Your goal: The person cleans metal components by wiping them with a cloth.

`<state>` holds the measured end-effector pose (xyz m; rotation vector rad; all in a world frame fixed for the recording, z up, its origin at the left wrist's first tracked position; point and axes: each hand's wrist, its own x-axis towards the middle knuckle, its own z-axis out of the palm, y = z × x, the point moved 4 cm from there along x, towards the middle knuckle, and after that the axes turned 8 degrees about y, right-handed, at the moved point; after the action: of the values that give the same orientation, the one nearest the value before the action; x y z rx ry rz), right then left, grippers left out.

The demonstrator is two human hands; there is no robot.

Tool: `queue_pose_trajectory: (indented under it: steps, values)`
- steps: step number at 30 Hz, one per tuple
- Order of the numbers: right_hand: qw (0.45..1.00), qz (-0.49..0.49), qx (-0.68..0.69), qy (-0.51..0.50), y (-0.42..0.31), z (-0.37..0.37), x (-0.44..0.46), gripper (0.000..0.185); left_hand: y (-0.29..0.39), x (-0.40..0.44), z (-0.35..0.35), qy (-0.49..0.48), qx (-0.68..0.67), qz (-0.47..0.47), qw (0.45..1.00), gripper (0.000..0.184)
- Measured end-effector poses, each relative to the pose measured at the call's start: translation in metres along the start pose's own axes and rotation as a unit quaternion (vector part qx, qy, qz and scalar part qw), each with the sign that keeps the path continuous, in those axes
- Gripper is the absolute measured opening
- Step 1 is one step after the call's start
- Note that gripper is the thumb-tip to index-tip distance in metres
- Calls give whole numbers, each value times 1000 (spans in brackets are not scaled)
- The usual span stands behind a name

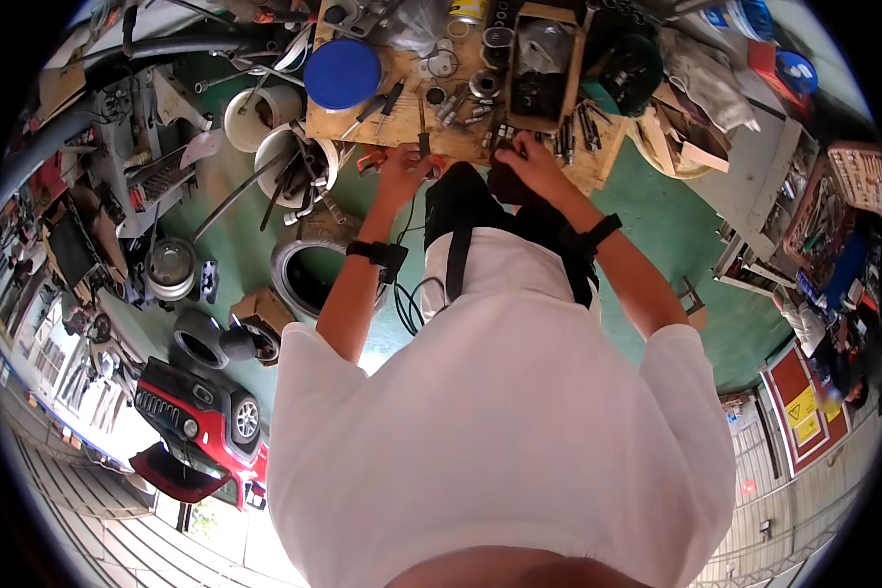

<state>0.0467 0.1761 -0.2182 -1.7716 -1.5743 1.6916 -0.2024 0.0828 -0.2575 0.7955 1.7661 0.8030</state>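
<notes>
My left hand (402,171) is at the front edge of the wooden workbench (348,124), fingers curled over an orange-red tool (370,162) that shows on both sides of it. The palm hides most of that tool, so its kind is unclear. Just beyond the fingers, a thin-shafted tool with a dark handle (423,143) points away from me. My right hand (537,169) is closed at the same edge, fingertips against a dark, cloth-like piece (505,184). Small metal sockets (503,132) lie close to those fingertips.
On the bench are a blue round lid (342,73), screwdrivers (390,101) and a box of dark parts (542,73). Buckets (263,113) holding metal bars stand left. A tire (311,269) lies on the floor; a red car (201,426) is farther back. A black cable (407,309) hangs beside me.
</notes>
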Motion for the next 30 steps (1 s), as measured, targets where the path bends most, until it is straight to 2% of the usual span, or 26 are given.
queue_pose_trajectory:
  steps: [1,2,3,5,7,9,10,11,12,13,14,15,17,19,21,23,24,27,29,30]
  values:
    - [990,86,114,-3,9,-7,-5,31,22,-8,6,-22,-63,-24,997,29]
    - [962,159,220,18,2,-17,-13,25,41,-15,12,-28,-61,-16,998,29]
    - [962,153,223,27,-11,-29,-19,25,60,-21,22,-60,-76,-22,995,30]
    - [883,156,432,98,-27,-53,-32,19,95,-34,42,-97,-91,-19,991,30]
    - [871,138,457,118,-29,-73,-45,18,134,-52,69,-168,-91,-2,981,33]
    - [796,120,589,66,-48,-87,-67,20,184,-75,92,-196,-43,24,979,33]
    - [790,83,606,31,-45,-96,-72,27,198,-82,102,-189,-62,50,979,33]
    - [789,70,610,34,-43,-110,-81,27,209,-88,112,-181,-80,75,977,34]
    - [814,37,577,52,-54,-126,-97,34,223,-92,123,-161,-49,166,972,34]
    - [835,5,546,73,-59,-139,-109,41,235,-94,136,-171,-37,180,968,34]
    - [862,-31,499,80,-43,-148,-109,54,253,-98,148,-135,34,296,945,34]
    - [855,-40,509,89,-41,-158,-119,54,270,-109,163,-97,101,409,902,35]
    - [862,-43,484,144,-37,-186,-139,57,289,-128,195,-118,87,420,895,35]
    - [872,-84,456,159,-23,-214,-157,56,299,-143,222,-130,95,429,889,35]
    - [904,-148,368,157,-16,-233,-180,53,304,-157,241,-172,86,416,889,36]
    - [904,-159,359,171,-5,-245,-205,50,304,-173,257,-227,104,393,885,36]
    - [908,-146,343,192,6,-251,-214,48,301,-178,265,-258,122,371,884,34]
    - [910,-134,321,225,28,-274,-246,46,308,-187,278,-290,168,397,855,33]
    - [920,-63,317,222,51,-285,-266,45,309,-199,291,-311,159,403,846,32]
    - [902,-71,361,223,62,-290,-271,46,312,-207,296,-323,188,403,836,32]
